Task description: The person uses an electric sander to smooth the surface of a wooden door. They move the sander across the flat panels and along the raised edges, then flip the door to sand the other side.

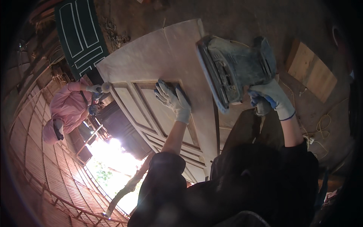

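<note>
A pale wooden panel door (181, 49) with recessed, framed panels lies in front of me. My left hand (173, 99), in a white glove with blue on the fingers, rests flat on one of its panels with the fingers stretched out. To the right of the door's edge, my gloved right hand (270, 99) is wrapped round the rear handle of a dusty electric sander (236, 60). The sander is tilted on its side, its long flat base turned toward the door. Whether that base touches the door edge I cannot tell.
Beyond the door's far left side, a person in pink (68, 108) works with gloved hands. A dark green door (81, 34) with white lines stands behind. On the floor at right are a wooden board (312, 70) and a yellow cord (323, 123).
</note>
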Motion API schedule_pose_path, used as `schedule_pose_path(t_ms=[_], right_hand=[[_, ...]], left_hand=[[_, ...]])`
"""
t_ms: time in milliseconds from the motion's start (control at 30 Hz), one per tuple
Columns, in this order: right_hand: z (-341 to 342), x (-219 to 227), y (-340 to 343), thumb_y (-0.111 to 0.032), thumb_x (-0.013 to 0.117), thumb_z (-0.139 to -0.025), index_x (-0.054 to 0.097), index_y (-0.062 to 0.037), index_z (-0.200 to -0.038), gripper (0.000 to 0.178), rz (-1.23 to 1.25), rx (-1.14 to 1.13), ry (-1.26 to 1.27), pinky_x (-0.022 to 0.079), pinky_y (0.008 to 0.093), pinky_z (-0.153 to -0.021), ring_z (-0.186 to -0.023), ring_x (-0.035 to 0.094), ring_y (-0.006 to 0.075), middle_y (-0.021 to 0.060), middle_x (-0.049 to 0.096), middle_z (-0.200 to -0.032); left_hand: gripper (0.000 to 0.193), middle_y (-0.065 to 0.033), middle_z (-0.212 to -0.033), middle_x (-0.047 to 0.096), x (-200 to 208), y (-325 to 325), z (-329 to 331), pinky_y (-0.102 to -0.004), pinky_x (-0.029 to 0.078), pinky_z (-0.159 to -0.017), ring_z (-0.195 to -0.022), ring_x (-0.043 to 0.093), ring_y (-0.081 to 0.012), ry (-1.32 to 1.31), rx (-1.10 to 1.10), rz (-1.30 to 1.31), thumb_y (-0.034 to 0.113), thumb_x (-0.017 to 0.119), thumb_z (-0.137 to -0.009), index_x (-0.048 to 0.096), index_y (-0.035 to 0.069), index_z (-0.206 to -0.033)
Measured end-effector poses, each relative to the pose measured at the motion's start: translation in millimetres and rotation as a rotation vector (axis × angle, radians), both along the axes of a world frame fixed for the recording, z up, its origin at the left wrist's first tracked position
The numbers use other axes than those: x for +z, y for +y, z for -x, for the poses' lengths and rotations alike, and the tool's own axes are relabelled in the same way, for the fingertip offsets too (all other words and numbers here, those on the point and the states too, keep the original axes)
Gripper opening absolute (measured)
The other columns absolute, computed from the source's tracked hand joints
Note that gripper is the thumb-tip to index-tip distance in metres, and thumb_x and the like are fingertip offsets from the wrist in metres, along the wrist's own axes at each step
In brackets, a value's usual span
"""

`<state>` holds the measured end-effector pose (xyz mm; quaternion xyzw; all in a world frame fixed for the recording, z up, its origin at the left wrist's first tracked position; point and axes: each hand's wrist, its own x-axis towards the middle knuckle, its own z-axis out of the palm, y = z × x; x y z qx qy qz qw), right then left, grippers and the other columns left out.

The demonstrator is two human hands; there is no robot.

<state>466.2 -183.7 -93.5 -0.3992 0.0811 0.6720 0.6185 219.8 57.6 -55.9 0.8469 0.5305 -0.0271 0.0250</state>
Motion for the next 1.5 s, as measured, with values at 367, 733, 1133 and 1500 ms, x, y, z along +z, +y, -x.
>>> schedule_pose_path(t_ms=[367,733,1133,1500], right_hand=[[11.2,1.3,5.9,-0.01,0.071,-0.084,0.062,0.0019,-0.099,0.021,-0.027,-0.029,0.042,0.056,0.0334,-0.055,-0.06,0.064,0.0167,0.0078,0.064,-0.075],[-24.5,-19.5,27.4,-0.017,0.072,-0.086,0.068,0.002,-0.093,0.021,-0.041,-0.094,-0.014,0.055,0.0314,-0.057,-0.063,0.066,0.0181,0.0086,0.068,-0.078],[92.2,-14.3,-28.7,-0.008,0.065,-0.087,0.059,-0.0034,-0.09,0.009,0.054,-0.095,0.403,0.055,0.0362,-0.052,-0.056,0.06,0.0191,0.0057,0.059,-0.068],[160.3,-18.5,-113.6,-0.005,0.069,-0.082,0.064,-0.0033,-0.091,0.011,0.353,0.043,0.146,0.048,0.0303,-0.045,-0.053,0.059,0.0141,0.0044,0.061,-0.069]], left_hand=[[0.075,-0.0194,-0.16,0.016,0.7,2.5,-2.5,-0.0535,-0.001,-0.119,-0.147,0.005,-0.0452,-0.007,-0.025,-0.018,0.032,0.05,-0.096,0.013,0.005,-0.155],[0.075,-0.0224,-0.16,0.014,2.7,-0.1,-3.9,-0.0555,-0.002,-0.118,-0.146,0.003,-0.0469,-0.026,-0.039,0.017,0.032,0.048,-0.097,0.011,0.005,-0.156],[0.075,-0.0227,-0.159,0.016,0.5,-1.8,-3.2,-0.0539,-0.001,-0.119,-0.147,0.005,-0.0461,-0.03,-0.01,0.002,0.036,0.048,-0.097,0.012,0.008,-0.156],[0.054,-0.0149,-0.145,0.04,21.4,-35.8,0.0,-0.0407,0.024,-0.115,-0.138,0.032,-0.0279,-0.767,0.093,0.153,0.034,0.048,-0.101,0.036,0.004,-0.145]])
